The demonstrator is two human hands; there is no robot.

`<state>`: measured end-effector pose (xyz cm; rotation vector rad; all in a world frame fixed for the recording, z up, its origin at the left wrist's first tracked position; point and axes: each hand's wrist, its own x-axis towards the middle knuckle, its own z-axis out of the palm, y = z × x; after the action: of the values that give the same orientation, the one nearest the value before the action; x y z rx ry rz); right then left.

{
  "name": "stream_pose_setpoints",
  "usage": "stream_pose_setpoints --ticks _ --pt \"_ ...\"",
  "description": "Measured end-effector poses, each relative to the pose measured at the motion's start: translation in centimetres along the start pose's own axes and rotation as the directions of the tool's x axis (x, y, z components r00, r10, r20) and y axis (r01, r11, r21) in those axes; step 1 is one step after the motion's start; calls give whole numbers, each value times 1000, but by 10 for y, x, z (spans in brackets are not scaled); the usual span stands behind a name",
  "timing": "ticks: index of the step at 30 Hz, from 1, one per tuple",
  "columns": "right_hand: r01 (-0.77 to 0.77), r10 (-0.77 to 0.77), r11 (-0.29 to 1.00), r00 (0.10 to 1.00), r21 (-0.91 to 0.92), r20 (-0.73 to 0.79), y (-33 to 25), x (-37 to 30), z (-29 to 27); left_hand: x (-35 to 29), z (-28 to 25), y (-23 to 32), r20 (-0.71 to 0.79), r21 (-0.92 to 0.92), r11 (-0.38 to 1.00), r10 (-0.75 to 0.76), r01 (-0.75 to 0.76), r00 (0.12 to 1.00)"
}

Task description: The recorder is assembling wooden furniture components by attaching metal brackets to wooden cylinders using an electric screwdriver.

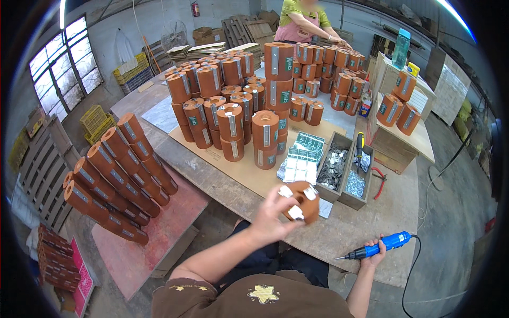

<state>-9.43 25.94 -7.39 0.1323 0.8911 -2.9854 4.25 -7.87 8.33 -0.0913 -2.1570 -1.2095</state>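
My left hand (269, 218) grips a short orange-brown hollow cylinder (306, 200) by its side, over the table's near edge. Its end face is turned up, showing a centre hole and several white pieces at the rim. My right hand (375, 254) is wrapped round a blue corded electric screwdriver (396, 240) at the lower right, its tip pointing left. Beyond my left hand lie sheets of green-and-white labels (306, 151). Beside them stand a wooden bin of dark flat pieces (333, 170) and a bin of small screws (356, 183), with a yellow-handled screwdriver (360, 143) in it.
Many stacked orange-brown cylinders (264, 130) fill the table's far half. More lean in rows on a reddish board (159, 233) at left. Red-handled pliers (379, 183) lie right of the bins. A co-worker (302, 24) stands across the table. A green bottle (401, 49) stands at right.
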Motion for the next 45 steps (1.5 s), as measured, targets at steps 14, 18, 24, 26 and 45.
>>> stream_pose_setpoints --ticks 14,18,24,26,45 --pt "1 -1 1000 1000 2 -16 1 -2 3 28 -173 4 -420 75 990 -78 120 904" --pt "8 -8 1000 1000 -1 -12 0 -2 -1 39 -197 3 -420 133 986 -36 101 907" --pt "25 -25 1000 999 -9 -29 3 1 -3 59 -226 1 -434 123 987 -38 101 900" --pt "36 -37 999 999 -17 -37 3 0 0 67 -232 -1 -428 120 987 -42 103 903" --pt "99 -124 988 965 -119 -231 7 1 11 333 -175 -117 -173 705 680 -113 203 978"
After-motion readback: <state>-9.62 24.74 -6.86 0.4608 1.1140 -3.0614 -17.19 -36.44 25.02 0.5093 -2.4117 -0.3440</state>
